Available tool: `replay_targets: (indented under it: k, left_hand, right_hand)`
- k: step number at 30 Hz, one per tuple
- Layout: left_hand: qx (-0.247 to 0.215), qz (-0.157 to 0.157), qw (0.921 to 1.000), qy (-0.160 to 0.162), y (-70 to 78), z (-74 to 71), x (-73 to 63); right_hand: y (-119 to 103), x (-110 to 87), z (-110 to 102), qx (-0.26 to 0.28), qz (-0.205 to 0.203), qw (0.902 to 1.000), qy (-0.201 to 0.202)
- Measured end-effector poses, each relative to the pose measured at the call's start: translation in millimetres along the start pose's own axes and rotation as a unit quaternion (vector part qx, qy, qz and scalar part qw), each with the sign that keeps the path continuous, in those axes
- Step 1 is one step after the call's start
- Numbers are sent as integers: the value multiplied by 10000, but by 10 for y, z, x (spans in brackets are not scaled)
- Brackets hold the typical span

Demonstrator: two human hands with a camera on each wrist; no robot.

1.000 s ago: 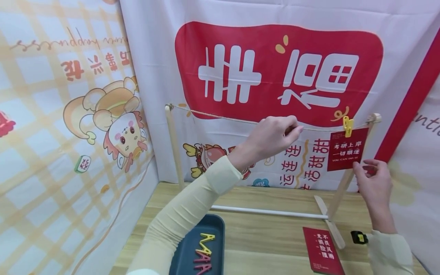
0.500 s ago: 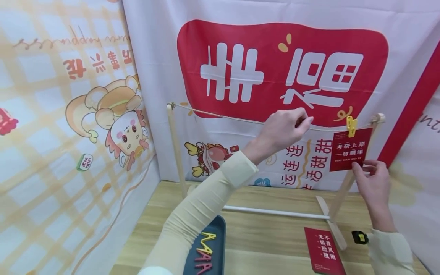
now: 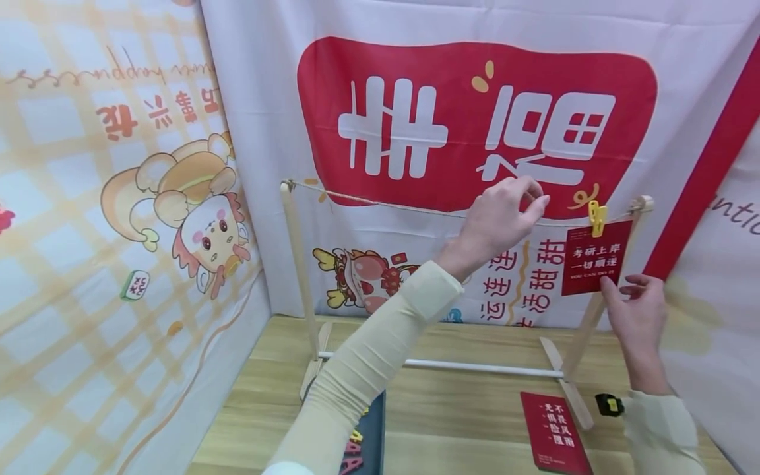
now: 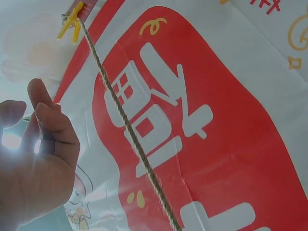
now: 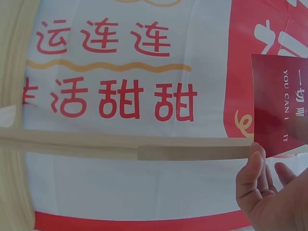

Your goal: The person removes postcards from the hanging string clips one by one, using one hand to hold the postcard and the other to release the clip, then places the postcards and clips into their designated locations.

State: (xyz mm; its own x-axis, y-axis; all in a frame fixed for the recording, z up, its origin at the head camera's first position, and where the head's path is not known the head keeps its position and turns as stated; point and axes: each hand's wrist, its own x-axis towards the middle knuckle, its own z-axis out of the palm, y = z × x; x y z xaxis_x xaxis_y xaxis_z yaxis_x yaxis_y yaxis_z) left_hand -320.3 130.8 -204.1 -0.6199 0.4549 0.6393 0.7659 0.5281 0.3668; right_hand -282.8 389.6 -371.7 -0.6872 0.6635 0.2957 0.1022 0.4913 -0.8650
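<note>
A red card point(image 3: 596, 258) with white writing hangs near the right end of a thin twine point(image 3: 386, 203), held by a yellow clothespin point(image 3: 597, 218). My right hand point(image 3: 640, 316) pinches the card's lower right corner; the right wrist view shows the fingers point(image 5: 252, 171) at that corner. Left of the clothespin, my left hand point(image 3: 501, 214) is raised in front of the twine. Its fingers are loosely bent, with nothing between thumb and fingertips in the left wrist view, where the twine point(image 4: 139, 149) passes beside them.
A wooden stand point(image 3: 299, 264) with a white lower bar point(image 3: 483, 367) carries the twine. More red cards point(image 3: 555, 432) lie on the wooden table point(image 3: 451, 422). Under my left forearm, a dark blue tray point(image 3: 375, 422) holds yellow and red clothespins point(image 3: 353, 452). A black-and-yellow object point(image 3: 609, 405) is near my right sleeve.
My left hand has moved right along the twine and slightly up, and its thumb and fingers have parted. The right hand stays at the card's corner. My left forearm now covers more of the tray.
</note>
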Motion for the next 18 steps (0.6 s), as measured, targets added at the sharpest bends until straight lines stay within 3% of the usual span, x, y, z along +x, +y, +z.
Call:
replay_targets:
  k: [3,9,18]
  left_hand:
    - [-59,-130,9999,-64,28,74,50]
    - [187,-378,9978,-512,100,241,111]
    - [103,-434,9977,-519,218,396,193]
  right_hand:
    - [2,6,28,51,4,10000,8]
    - [34,11,74,195,32,9997,108]
    - [72,-31,150,749,9,9969,226]
